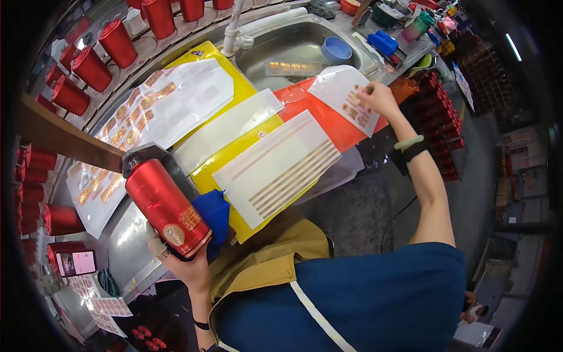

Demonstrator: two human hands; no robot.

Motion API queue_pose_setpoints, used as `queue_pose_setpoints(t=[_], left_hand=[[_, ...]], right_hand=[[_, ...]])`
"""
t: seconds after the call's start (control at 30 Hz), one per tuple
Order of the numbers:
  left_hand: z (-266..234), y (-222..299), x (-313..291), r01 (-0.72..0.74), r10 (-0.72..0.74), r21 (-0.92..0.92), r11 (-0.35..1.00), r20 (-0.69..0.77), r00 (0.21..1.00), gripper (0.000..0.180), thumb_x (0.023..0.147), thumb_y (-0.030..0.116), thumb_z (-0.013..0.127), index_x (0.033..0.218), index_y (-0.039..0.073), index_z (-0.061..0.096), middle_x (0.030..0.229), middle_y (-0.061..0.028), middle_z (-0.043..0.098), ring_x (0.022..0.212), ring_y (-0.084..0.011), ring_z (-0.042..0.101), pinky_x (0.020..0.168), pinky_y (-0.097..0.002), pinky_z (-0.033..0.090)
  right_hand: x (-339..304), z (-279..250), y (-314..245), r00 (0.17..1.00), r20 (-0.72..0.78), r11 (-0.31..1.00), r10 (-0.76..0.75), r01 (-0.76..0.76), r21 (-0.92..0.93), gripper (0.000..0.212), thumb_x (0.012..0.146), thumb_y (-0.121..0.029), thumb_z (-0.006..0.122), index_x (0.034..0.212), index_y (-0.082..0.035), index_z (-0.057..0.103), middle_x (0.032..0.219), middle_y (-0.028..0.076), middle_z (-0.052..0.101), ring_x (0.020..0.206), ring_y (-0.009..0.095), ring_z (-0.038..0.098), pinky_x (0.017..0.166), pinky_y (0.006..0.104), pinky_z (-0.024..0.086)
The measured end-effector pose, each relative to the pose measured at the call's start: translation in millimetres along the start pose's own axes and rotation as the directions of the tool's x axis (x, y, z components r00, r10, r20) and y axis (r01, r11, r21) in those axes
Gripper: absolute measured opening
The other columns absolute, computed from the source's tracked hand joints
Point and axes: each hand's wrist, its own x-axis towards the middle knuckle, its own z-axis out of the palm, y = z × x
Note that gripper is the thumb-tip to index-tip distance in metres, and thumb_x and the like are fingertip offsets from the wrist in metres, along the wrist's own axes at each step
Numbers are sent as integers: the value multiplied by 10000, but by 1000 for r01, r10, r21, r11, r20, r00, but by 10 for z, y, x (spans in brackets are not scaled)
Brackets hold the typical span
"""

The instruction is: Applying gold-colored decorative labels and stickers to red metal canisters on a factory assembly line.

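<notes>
My left hand [190, 271] is wrapped round the lower end of a shiny red bottle [166, 202], which bears gold decals near its base. The bottle lies tilted, its dark neck end up beside a brown post. A crumpled blue cloth [212, 216] rests against its right side. Off to the right, my right hand [378, 100] has its fingers pinched together over a white sheet [337, 88] with rows of small gold decals. Whatever is between those fingertips is too small to make out. Under that sheet is an orange-red sheet [346, 135].
A striped white sheet [275, 164] lies on a yellow board [205, 176]. More gold decal sheets [170, 105] spread at the left. Behind is a metal sink [275, 44] with a blue bowl [336, 49]. Red bottles [117, 44] line the back left; a phone [76, 263] stands below them.
</notes>
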Motion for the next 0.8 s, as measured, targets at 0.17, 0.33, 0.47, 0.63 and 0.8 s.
queue_pose_setpoints(t=[0.17,0.33,0.47,0.63,0.8], left_hand=[[8,17,13,-47,47,69,996,-5,999,1085,676,84,949,1571,4,342,1560,-188,420,1436,-352,401,1209,-448,276],[-27,-28,-47,-29,28,202,979,6,1000,1091,700,280,946,1553,-22,336,1483,-228,442,1379,-410,430,1177,-486,313],[-7,-34,-57,-15,13,103,995,21,1000,1084,725,193,919,1584,-16,292,1548,-223,391,1434,-398,374,1209,-468,264],[10,36,10,-14,13,153,988,6,1000,1103,679,304,953,1538,-24,344,1452,-239,444,1362,-434,440,1158,-482,340],[-8,27,-4,-35,32,198,980,21,999,1093,690,313,946,1537,-28,345,1465,-249,435,1366,-441,437,1154,-488,343]], right_hand=[[433,2,-4,990,-12,989,-141,141,36,308,895,-273,728,1034,1,747,926,147,758,888,242,730,809,368,554],[761,678,-1302,862,458,788,-220,-120,604,345,967,-137,674,1293,-48,606,971,43,655,824,123,629,699,291,554],[1234,1412,-1854,772,628,669,-102,-414,617,402,948,15,536,1342,-56,508,972,82,616,748,201,635,724,415,619],[1742,2204,-1634,745,577,554,-335,-339,760,334,948,-5,511,1279,-45,535,972,89,594,746,227,625,677,505,611],[1518,1831,-1852,614,731,663,-298,-417,621,120,940,1,528,1060,7,522,835,83,568,699,207,585,586,382,522]])
